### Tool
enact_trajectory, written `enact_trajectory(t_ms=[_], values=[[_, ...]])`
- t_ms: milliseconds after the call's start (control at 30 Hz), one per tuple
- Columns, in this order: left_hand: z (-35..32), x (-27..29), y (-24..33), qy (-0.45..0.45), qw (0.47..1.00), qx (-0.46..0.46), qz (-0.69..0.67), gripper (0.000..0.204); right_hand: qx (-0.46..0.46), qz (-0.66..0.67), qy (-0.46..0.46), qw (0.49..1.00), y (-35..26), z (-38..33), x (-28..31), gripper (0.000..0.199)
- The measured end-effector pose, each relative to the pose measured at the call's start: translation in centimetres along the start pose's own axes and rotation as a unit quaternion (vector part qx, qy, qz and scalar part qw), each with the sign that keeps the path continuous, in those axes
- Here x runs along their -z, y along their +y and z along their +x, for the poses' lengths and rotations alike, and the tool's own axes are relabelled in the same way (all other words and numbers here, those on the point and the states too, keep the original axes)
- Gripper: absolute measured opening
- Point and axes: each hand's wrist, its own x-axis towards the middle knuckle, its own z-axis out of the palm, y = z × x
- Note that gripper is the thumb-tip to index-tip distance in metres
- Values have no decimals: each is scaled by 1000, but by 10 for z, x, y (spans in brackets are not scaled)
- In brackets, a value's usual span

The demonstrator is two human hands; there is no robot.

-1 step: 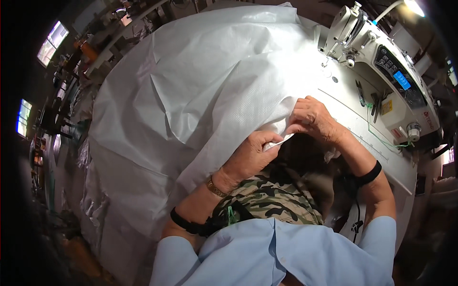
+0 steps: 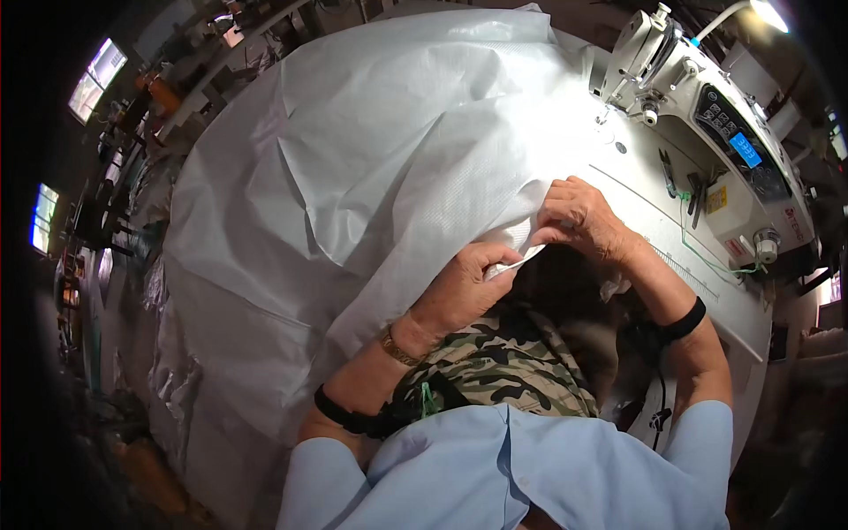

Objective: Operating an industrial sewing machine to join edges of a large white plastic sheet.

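Observation:
A large white woven plastic sheet (image 2: 353, 150) spreads in folds over the table and hangs down toward my lap. My left hand (image 2: 464, 287) pinches its near edge between thumb and fingers, where a narrow strip of the edge looks folded over. A little further right and farther off, my right hand (image 2: 579, 221) grips the same edge with its fingers curled. The edge runs between both hands, above my lap. What lies under my right fingers is hidden.
A white sewing machine (image 2: 707, 115) with a blue-lit display stands at the back right, under a lit lamp (image 2: 768, 15). Beside it lie thread snips (image 2: 668, 170), other slim dark tools (image 2: 696, 196) and green thread (image 2: 693, 247). A ruler scale (image 2: 680, 265) marks the table's near edge.

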Motion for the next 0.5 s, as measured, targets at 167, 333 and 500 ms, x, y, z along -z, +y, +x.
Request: enact_trajectory(t_ms=[167,333,500], values=[[-3,1,-11,38,995,-55,68,19,12,-39,31,999,22,-2,2,37],[1,-7,-15,47,962,-186,196,19,-23,-64,30,997,44,-6,13,46],[8,-17,-10,8,918,-246,311,8,-55,-119,113,985,62,-10,23,54]])
